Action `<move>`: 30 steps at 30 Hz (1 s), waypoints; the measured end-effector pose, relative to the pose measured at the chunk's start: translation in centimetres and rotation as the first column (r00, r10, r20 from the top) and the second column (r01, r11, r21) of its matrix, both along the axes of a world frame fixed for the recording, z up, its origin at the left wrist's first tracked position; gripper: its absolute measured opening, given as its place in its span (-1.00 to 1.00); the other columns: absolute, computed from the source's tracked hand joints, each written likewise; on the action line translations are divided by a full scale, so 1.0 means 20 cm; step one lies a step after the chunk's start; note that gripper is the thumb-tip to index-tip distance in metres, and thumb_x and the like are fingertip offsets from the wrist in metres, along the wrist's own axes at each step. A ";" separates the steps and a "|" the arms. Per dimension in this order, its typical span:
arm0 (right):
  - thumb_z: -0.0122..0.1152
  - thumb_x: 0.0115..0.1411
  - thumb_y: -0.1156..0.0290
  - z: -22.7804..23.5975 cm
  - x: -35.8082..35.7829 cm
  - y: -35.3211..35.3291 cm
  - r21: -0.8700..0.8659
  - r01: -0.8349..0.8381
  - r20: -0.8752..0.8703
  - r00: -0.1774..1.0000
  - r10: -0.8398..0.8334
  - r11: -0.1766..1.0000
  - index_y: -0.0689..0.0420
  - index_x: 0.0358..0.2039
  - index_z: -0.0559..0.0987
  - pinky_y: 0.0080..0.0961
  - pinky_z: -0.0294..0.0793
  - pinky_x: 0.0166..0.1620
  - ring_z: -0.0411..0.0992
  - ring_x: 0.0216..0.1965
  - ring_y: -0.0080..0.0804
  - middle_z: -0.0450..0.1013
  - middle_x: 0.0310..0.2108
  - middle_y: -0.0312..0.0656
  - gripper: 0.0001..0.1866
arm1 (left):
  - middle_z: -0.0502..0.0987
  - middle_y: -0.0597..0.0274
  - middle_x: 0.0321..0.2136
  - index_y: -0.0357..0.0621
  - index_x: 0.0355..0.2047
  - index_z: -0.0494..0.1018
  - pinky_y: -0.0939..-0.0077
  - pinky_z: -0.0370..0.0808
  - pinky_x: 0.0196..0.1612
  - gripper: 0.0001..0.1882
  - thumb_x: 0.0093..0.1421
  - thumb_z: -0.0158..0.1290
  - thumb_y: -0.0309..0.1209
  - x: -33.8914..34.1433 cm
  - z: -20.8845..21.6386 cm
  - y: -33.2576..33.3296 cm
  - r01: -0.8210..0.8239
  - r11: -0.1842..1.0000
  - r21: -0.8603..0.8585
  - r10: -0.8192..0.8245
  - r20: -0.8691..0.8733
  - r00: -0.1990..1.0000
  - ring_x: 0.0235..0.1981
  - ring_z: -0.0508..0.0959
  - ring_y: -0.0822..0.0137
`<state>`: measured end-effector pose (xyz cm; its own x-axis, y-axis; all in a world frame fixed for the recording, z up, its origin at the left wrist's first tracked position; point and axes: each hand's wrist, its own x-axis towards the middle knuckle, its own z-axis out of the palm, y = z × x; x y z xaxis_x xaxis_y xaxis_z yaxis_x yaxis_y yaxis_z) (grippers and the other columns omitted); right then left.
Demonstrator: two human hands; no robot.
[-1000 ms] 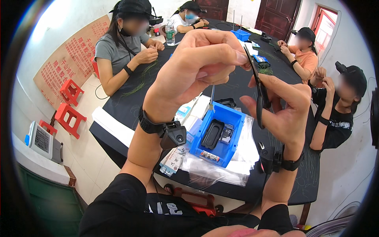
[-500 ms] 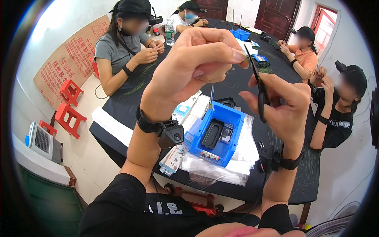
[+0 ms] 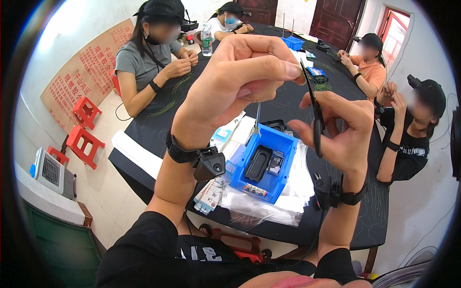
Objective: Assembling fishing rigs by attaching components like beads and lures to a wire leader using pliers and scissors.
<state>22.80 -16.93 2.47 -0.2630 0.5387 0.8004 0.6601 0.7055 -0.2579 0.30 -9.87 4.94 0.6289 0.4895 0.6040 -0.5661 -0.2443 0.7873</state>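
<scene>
Both my hands are raised above the black-covered table. My left hand (image 3: 240, 72) is closed in a pinch, thumb against curled fingers. Whatever lies between its fingertips is too small or hidden to make out. My right hand (image 3: 343, 125) grips slim black scissors (image 3: 317, 120), seen nearly edge-on, with thumb and fingers around the handle. Their narrow tip points up and stands right beside my left fingertips. Below my hands on the table is a blue plastic bin (image 3: 267, 185) holding a black tray (image 3: 258, 162), a dark card-like pack (image 3: 275, 162) and a small battery-shaped cylinder (image 3: 255, 189).
Clear plastic bags (image 3: 269, 216) and printed packets (image 3: 211, 197) surround the bin. Green line (image 3: 180, 86) lies in tangles across the table. Several people sit around it, hands raised. A water bottle (image 3: 206, 41) and another blue bin (image 3: 293, 42) stand farther off. Red stools (image 3: 85, 144) are at left.
The scissors have tilted more upright, and their tip now sits closer against my left fingertips. My right hand has shifted slightly left and down; my left hand has barely moved.
</scene>
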 end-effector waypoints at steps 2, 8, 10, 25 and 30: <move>0.71 -0.06 0.18 0.00 0.00 0.00 0.004 0.004 0.000 1.000 -0.004 1.000 0.16 -0.30 0.74 -0.70 -0.01 -0.57 0.14 -0.72 -0.79 0.28 -0.74 -0.50 -0.59 | 0.33 0.54 -0.66 -0.34 -0.24 0.65 0.68 -0.03 -0.59 -0.84 0.29 0.23 -0.46 0.00 0.00 0.00 -0.017 1.000 -0.019 0.017 -0.021 1.000 -0.68 0.17 0.73; 0.72 -0.05 0.18 0.00 -0.01 0.00 0.015 0.008 -0.001 1.000 -0.008 1.000 0.18 -0.30 0.73 -0.71 0.00 -0.57 0.16 -0.72 -0.80 0.30 -0.73 -0.49 -0.58 | 0.34 0.54 -0.65 -0.34 -0.23 0.65 0.69 -0.03 -0.59 -0.84 0.30 0.23 -0.45 0.00 -0.01 0.00 -0.014 1.000 -0.010 0.014 -0.011 1.000 -0.68 0.17 0.73; 0.73 -0.04 0.21 0.00 -0.01 0.00 0.014 0.014 0.006 1.000 -0.014 1.000 0.19 -0.29 0.73 -0.72 0.01 -0.57 0.16 -0.71 -0.80 0.31 -0.73 -0.49 -0.59 | 0.37 0.53 -0.64 -0.34 -0.23 0.65 0.70 -0.03 -0.59 -0.84 0.30 0.22 -0.45 0.00 -0.01 0.01 -0.021 1.000 0.001 0.021 -0.009 1.000 -0.68 0.18 0.73; 0.68 0.02 0.42 0.01 0.01 0.00 -0.002 -0.104 -0.248 0.963 0.100 0.995 0.26 -0.30 0.73 -0.74 0.05 -0.58 0.18 -0.70 -0.83 0.40 -0.72 -0.39 -0.71 | 0.26 0.54 -0.72 -0.34 -0.21 0.55 0.72 -0.01 -0.63 -0.85 0.34 0.14 -0.46 -0.01 -0.01 0.02 -0.144 0.986 0.090 0.148 -0.046 0.988 -0.77 0.08 0.74; 0.68 0.04 0.31 0.01 0.03 -0.01 -0.180 -0.235 -0.317 0.933 0.169 0.955 0.30 -0.34 0.69 -0.75 0.08 -0.54 0.25 -0.66 -0.83 0.43 -0.71 -0.39 -0.65 | 0.53 0.41 -0.57 -0.31 -0.20 0.65 0.74 0.09 -0.60 -0.82 0.35 0.25 -0.40 -0.01 0.00 0.01 -0.169 0.967 0.192 0.169 0.015 0.986 -0.68 0.29 0.72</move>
<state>23.38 -17.05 2.65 -0.1541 0.6642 0.7315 0.3804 0.7232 -0.5764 0.12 -9.61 4.94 0.5480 0.4636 0.6962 -0.5026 -0.4828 0.7171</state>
